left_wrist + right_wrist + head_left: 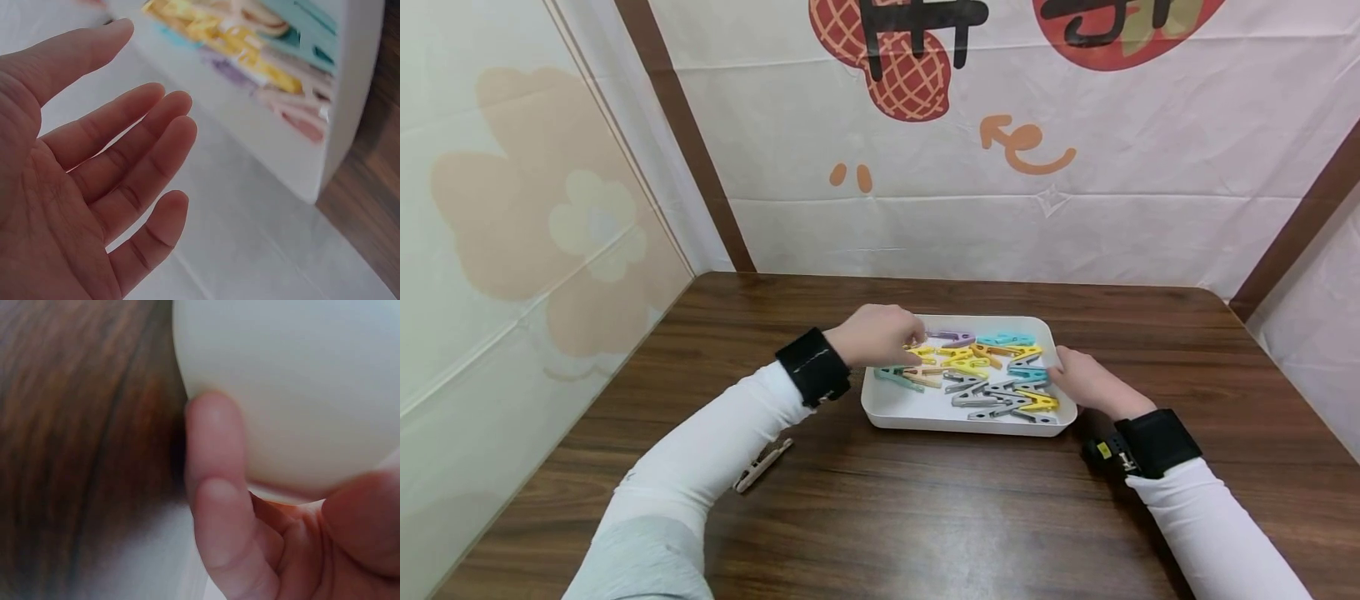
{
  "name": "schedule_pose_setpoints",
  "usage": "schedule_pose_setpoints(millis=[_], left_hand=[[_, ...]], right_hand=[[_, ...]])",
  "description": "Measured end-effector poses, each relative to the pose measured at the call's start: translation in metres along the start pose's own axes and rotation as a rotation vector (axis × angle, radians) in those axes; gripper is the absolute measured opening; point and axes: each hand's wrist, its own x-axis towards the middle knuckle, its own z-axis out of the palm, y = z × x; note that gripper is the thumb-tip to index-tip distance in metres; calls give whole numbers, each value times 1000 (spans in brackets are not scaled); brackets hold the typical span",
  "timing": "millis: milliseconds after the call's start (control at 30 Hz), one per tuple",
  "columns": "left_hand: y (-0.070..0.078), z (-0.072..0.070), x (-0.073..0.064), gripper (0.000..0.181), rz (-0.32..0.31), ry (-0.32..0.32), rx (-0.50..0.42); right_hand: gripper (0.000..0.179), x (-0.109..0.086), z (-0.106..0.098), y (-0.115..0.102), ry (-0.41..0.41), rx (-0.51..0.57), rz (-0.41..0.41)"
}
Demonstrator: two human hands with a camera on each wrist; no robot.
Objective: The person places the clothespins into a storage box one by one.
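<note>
A white tray [898, 410] holds many plastic clothespins [992, 396] in grey, yellow, orange, blue, green and purple. Over the tray's left side is my left hand [880, 335]. The left wrist view shows this hand [94, 162] with loosely bent, spread fingers and nothing between them, beside the tray [355, 87]. At the opposite end, my right hand [1093, 382] grips the tray's right edge. In the right wrist view its fingers [215, 444] press the outside of the tray wall [300, 406]; the thumb's tip is out of sight there.
One greyish-beige clothespin [763, 465] lies on the brown wooden table [880, 508], partly beside my left forearm. A printed white cloth [925, 233] hangs behind the table, and another flowered cloth [535, 250] stands along its left side.
</note>
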Motion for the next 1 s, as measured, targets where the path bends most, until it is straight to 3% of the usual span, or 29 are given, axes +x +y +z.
schedule_pose_setpoints(millis=[233, 433, 600, 767, 1000], left_hand=[[-30, -3, -44, 24, -88, 133, -82], [-51, -1, -89, 28, -198, 161, -159], [-63, 7, -122, 30, -261, 130, -181], [-66, 18, -149, 29, -290, 35, -223], [-58, 34, -173, 33, -355, -61, -275]], right_hand=[[49, -1, 0, 0, 4, -6, 7], [50, 0, 1, 1, 10, -11, -2], [50, -1, 0, 1, 6, 10, 9], [50, -2, 0, 0, -5, 29, 18], [49, -2, 0, 0, 0, 23, 18]])
